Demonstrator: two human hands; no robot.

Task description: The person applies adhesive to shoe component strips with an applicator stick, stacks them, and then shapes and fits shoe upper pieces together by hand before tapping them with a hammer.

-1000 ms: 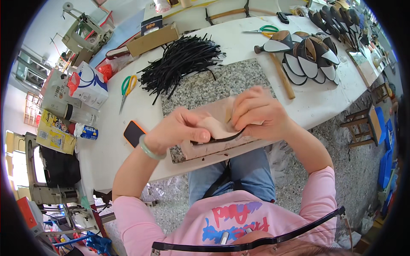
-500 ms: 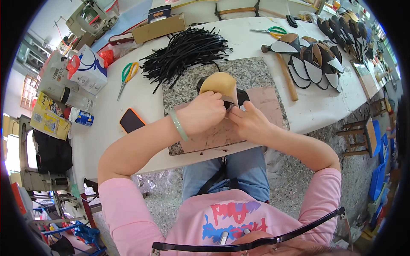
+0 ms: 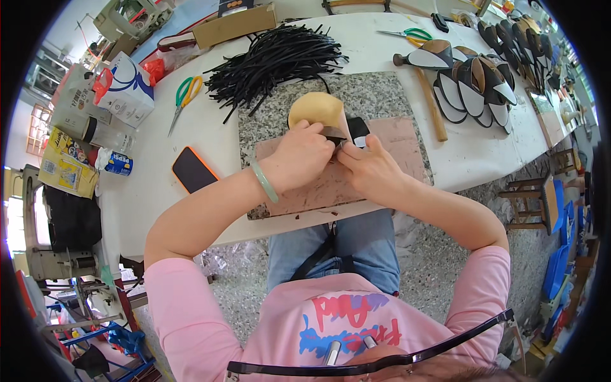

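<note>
A shoe upper [image 3: 315, 109], tan on its curved face with dark and pale edges, is between my hands over the work board. Closed around its near left side is my left hand [image 3: 300, 153], a pale green bangle [image 3: 264, 181] on that wrist. At the piece's near edge my right hand [image 3: 369, 169] pinches with thumb and finger, the other fingers lifted. The fingertips of both hands almost meet there and hide part of the edge. Beneath lies a pinkish-brown board [image 3: 404, 149] on a speckled stone slab [image 3: 380, 89]. A black piece [image 3: 358, 129] with a white patch shows just behind my right hand.
Beyond the slab is a heap of black strips [image 3: 273, 67]. Scissors [image 3: 186, 95] and a phone [image 3: 194, 170] lie at left. On the right are a wooden-handled hammer [image 3: 429, 102], more scissors [image 3: 414, 35] and stacked shoe uppers [image 3: 474, 86]. A stool [image 3: 534, 197] stands off the table's right.
The shoe upper has tipped, and a dark fold now shows between my hands. My right fingers have lifted and spread more. Table things appear slightly higher in view.
</note>
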